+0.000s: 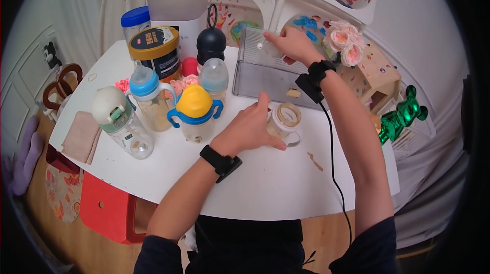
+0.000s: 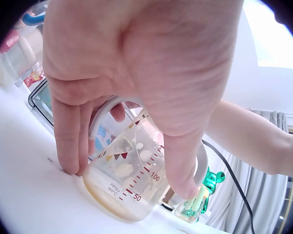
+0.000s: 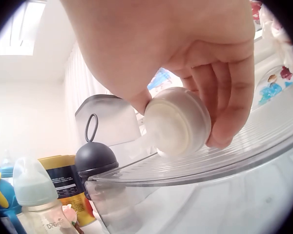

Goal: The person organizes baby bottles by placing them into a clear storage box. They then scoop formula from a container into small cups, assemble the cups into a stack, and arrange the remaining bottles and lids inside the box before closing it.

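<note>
My left hand [image 1: 247,128] spans a clear baby bottle [image 2: 132,170] with grey handles and red measuring marks, thumb on one side and fingers on the other. The bottle stands uncapped on the white table, its round mouth showing in the head view. Farther back, my right hand [image 1: 293,45] pinches a whitish round bottle top [image 3: 178,122] between thumb and fingers. It is held over the ribbed, see-through lid of a grey box [image 1: 270,82]. A translucent part sticks out from the top's near side in the right wrist view.
Left of the hands stand a yellow-capped cup [image 1: 195,101], a blue-collared bottle [image 1: 148,92], a green-lidded bottle [image 1: 120,121] and a black-and-yellow tub [image 1: 155,52]. A dark loop-topped case [image 1: 211,44] is behind them. A green bear figure [image 1: 403,113] stands at right; a cable hangs from my right wrist.
</note>
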Motion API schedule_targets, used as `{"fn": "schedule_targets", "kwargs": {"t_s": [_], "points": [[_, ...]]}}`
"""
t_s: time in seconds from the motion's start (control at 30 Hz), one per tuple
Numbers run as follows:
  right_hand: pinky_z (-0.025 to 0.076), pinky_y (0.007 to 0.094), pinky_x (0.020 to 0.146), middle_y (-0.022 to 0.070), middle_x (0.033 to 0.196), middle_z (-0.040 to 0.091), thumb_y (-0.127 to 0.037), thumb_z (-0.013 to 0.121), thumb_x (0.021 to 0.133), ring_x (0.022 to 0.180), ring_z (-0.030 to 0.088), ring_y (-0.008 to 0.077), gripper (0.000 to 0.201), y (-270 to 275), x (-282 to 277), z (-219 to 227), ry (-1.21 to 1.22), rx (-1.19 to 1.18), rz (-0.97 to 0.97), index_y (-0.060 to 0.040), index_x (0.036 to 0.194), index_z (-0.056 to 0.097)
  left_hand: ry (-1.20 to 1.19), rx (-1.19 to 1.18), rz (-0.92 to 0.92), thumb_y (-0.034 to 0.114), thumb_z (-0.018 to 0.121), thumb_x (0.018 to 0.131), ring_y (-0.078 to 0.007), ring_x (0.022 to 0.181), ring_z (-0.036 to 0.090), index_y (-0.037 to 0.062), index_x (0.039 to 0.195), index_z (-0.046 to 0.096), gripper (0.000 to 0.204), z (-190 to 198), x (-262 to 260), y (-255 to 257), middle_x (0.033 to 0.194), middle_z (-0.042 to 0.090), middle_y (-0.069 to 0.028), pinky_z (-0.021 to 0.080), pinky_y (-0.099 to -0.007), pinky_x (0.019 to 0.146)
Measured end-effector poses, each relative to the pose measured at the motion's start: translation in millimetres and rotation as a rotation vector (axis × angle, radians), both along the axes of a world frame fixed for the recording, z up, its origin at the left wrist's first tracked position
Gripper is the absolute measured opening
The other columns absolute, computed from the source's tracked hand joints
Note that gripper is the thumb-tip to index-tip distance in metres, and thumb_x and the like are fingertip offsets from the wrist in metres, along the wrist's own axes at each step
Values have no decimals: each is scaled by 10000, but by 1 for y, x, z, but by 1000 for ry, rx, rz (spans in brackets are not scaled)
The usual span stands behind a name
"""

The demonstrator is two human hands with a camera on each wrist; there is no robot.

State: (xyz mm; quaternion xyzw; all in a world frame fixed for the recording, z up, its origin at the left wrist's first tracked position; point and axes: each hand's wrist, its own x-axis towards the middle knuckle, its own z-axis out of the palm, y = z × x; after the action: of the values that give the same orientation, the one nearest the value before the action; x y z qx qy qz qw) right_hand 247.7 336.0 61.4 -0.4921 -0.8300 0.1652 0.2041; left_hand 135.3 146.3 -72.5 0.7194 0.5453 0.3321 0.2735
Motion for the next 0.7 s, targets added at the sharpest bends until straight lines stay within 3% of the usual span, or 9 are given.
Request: {"fn": "schedule_targets", "kwargs": {"t_s": [0.23,0.33,0.43,0.53,0.7], "points": [[589,318,566,142,860,740,-708,744,902,639,749,214,769,-7,-1,1,40,-63,81,31,1096,661,0,-33,3,483,1064,609,-410,1070,755,20,1340,385,1100,5,-5,-1,1217,690,-291,609,-410,922],[593,345,642,153,927,738,-778,725,895,789,769,239,840,-20,-4,6,-40,-38,95,16,1152,627,-7,-42,2,473,1062,613,-405,1084,758,23,1339,393,1085,3,-5,1,1217,693,-285,610,-408,922],[595,420,834,218,1025,741,-807,725,875,974,767,333,926,-11,-4,-7,-129,253,141,28,1254,594,-13,-64,-4,462,1062,618,-405,1108,760,18,1333,402,1070,3,-6,0,1226,693,-293,609,-412,931],[553,455,969,276,1120,734,-836,720,853,1119,732,406,1016,-17,1,-4,-178,243,138,41,1343,567,-32,-77,-14,450,1063,623,-411,1135,758,3,1316,410,1052,3,-9,2,1239,692,-307,609,-417,939],[570,479,947,272,1109,759,-846,712,847,1094,750,421,1037,-28,8,1,-266,276,104,13,1410,566,-14,-67,-9,464,1068,611,-418,1159,752,-8,1281,415,1048,2,-10,4,1238,695,-318,611,-419,938]]}}
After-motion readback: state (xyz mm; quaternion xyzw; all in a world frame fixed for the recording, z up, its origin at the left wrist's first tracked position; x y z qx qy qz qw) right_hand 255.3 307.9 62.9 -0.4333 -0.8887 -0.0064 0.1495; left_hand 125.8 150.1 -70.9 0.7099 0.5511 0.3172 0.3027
